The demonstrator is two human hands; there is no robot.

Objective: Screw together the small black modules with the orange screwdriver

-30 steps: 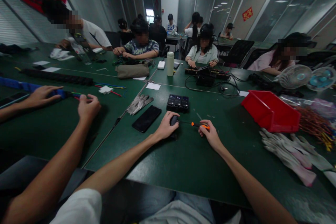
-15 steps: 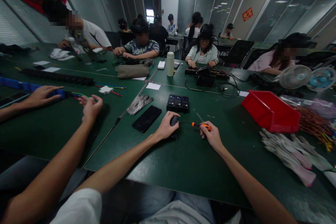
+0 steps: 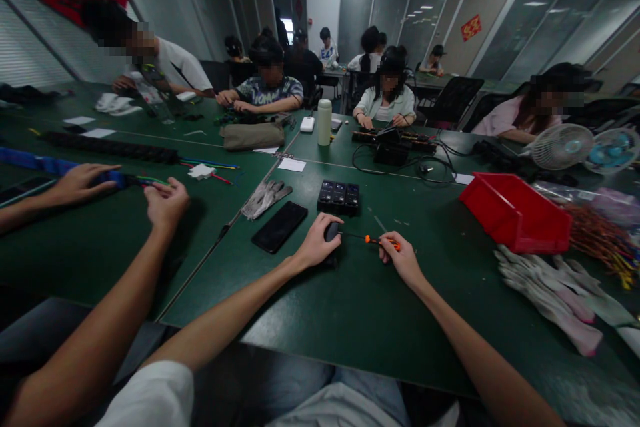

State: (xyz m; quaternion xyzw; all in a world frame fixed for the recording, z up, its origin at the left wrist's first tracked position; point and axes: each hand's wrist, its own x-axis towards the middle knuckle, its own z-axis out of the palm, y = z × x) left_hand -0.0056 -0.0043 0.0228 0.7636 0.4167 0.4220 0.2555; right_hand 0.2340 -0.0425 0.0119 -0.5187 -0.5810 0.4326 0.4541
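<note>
Green tabletop [image 3: 320,307], dark object [image 3: 331,231] gripped in left hand [image 3: 317,241]

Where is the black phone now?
In the head view, the black phone lies flat on the table, left of the left hand, beside a grey glove.

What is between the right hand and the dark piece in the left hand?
In the head view, an orange-handled screwdriver lies between them, its thin shaft running from the right hand toward the dark piece in the left hand.
</note>
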